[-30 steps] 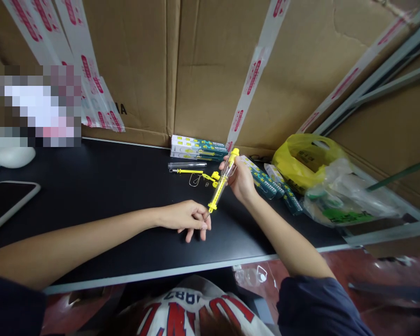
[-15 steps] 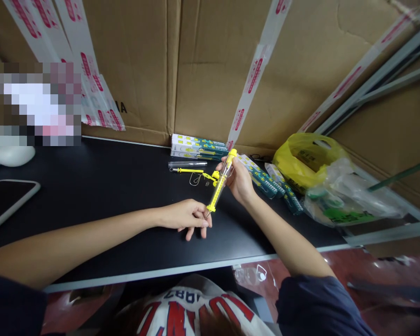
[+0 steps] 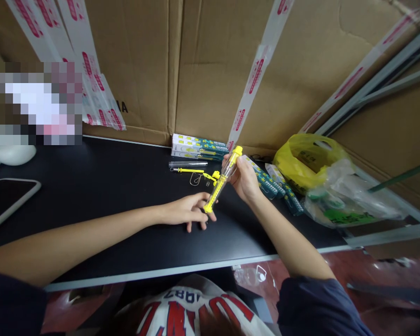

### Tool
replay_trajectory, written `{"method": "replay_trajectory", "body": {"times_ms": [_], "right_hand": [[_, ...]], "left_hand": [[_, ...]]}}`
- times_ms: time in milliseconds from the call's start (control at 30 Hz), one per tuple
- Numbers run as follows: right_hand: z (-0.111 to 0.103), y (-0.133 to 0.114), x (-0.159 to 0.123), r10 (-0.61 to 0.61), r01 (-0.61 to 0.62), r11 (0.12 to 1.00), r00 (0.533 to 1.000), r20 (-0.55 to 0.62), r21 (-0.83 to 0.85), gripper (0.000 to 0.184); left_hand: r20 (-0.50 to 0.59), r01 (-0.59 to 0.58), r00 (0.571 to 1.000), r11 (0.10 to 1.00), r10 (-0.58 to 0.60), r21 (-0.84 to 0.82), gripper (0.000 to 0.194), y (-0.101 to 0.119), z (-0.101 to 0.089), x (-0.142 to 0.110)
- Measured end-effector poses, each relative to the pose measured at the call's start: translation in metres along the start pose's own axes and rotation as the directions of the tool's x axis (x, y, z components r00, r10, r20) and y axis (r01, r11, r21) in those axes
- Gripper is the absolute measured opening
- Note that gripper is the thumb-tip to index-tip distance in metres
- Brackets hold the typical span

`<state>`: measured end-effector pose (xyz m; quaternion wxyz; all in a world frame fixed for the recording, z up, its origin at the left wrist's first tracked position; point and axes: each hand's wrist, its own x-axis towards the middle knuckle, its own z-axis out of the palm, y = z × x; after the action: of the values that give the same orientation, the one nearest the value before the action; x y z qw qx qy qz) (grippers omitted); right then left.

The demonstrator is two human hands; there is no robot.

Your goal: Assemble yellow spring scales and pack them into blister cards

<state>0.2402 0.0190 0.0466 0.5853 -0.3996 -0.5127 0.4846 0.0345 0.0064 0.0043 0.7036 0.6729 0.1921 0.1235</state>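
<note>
- Above the table [image 3: 119, 186], the tube [image 3: 220, 186] (clear, with yellow ends) is tilted.
- The right hand [image 3: 245, 179] has fingers closed around its upper part.
- The left hand [image 3: 187, 209] is at its lower end, fingers loosely parted; whether they grip, I cannot tell.
</note>
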Motion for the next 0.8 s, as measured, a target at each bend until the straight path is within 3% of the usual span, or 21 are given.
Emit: {"method": "replay_trajectory", "body": {"times_ms": [100, 267, 433, 533, 700, 800], "right_hand": [[0.003, -0.001, -0.002, 0.005, -0.007, 1.000, 0.998, 0.062, 0.027, 0.038], [0.010, 0.006, -0.007, 0.063, -0.071, 0.997, 0.974, 0.219, 0.029, 0.041], [0.016, 0.015, -0.013, 0.103, -0.100, 0.995, 0.951, 0.291, -0.023, 0.038], [0.018, 0.015, -0.015, 0.092, -0.076, 0.995, 0.953, 0.290, -0.068, 0.038], [0.017, 0.012, -0.012, 0.089, -0.029, 0.982, 0.943, 0.322, -0.187, 0.039], [0.004, 0.008, -0.001, 0.071, 0.018, 0.948, 0.961, 0.267, -0.317, 0.041]], "left_hand": [[-0.093, -0.133, 0.988, 0.985, 0.124, -0.106, 0.052, 0.000, -0.006, 0.001], [-0.267, -0.351, 0.912, 0.930, 0.313, -0.109, 0.051, 0.001, -0.008, 0.003], [-0.443, -0.329, 0.861, 0.938, 0.249, -0.112, 0.062, -0.002, -0.004, 0.007], [-0.447, -0.279, 0.870, 0.955, 0.209, -0.098, 0.065, -0.004, -0.004, 0.009], [-0.440, -0.290, 0.865, 0.956, 0.241, -0.046, 0.062, -0.005, -0.005, 0.010], [-0.464, -0.299, 0.848, 0.954, 0.256, -0.022, 0.056, -0.007, -0.007, 0.010]]}}
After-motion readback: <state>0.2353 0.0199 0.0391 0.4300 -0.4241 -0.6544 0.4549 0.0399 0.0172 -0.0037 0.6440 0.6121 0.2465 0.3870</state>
